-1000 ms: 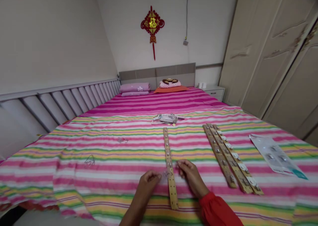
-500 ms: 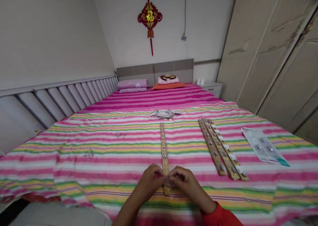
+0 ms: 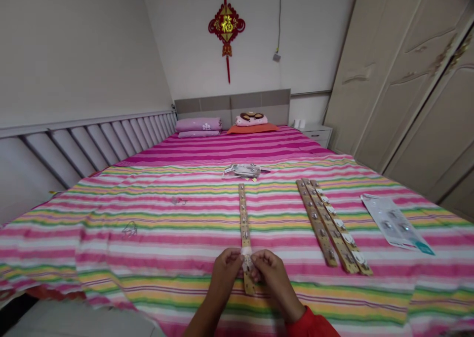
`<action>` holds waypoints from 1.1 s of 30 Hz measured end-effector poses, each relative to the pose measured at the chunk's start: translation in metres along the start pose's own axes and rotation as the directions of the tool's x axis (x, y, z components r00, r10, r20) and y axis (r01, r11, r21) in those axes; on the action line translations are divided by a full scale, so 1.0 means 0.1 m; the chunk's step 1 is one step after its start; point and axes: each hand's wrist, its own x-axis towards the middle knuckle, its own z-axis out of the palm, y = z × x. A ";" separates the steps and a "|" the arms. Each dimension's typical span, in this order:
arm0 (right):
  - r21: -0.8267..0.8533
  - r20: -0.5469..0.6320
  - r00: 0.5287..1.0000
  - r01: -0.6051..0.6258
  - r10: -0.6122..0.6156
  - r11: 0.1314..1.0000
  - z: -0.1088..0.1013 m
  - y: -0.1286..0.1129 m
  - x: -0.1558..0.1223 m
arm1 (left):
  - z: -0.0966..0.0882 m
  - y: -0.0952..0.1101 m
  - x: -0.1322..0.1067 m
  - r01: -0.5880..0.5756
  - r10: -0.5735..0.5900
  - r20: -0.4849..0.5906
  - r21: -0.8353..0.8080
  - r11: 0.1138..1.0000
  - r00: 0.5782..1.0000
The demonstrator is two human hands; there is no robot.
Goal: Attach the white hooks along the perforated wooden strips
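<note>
A long wooden strip [image 3: 242,218] studded with small metal fittings lies lengthwise on the striped bedspread [image 3: 155,228], pointing away from me. My left hand [image 3: 225,270] and my right hand [image 3: 269,273] meet over its near end. Both are closed in a pinch on a small clear-and-metal piece [image 3: 247,262] held against the strip. A red sleeve [image 3: 311,324] covers my right forearm.
Three more wooden strips [image 3: 331,226] with fittings lie side by side to the right. A white printed packet [image 3: 396,223] lies further right. A heap of clear packets [image 3: 244,170] sits beyond the strip. Wardrobe doors [image 3: 414,90] stand on the right; a padded rail [image 3: 92,144] runs along the left.
My hands were apart on either side of the strip. They have come together over its near end and now pinch the small piece there.
</note>
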 end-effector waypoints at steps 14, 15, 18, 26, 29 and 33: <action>-0.284 -0.086 0.977 0.164 -0.196 0.945 -0.03 0.13 0.29 | -0.01 -0.15 0.36 -0.032 0.049 -0.085 0.197 0.980 0.995; -0.298 -0.087 0.976 0.167 -0.200 0.940 -0.04 0.15 0.31 | -0.01 -0.15 0.37 -0.027 0.047 -0.086 0.214 0.977 0.995; -0.334 -0.090 0.970 0.184 -0.225 0.925 -0.07 0.18 0.34 | 0.00 -0.15 0.41 -0.021 0.042 -0.084 0.234 0.972 0.996; -0.370 -0.096 0.963 0.200 -0.252 0.907 -0.08 0.17 0.36 | 0.02 -0.16 0.46 0.007 -0.002 -0.044 0.137 0.990 0.999; -0.384 -0.106 0.956 0.214 -0.273 0.898 -0.08 0.17 0.36 | 0.03 -0.15 0.47 0.020 -0.012 -0.059 0.150 0.988 0.998; -0.375 -0.108 0.957 0.212 -0.270 0.902 -0.08 0.16 0.36 | 0.02 -0.14 0.48 -0.012 0.032 -0.094 0.208 0.978 0.995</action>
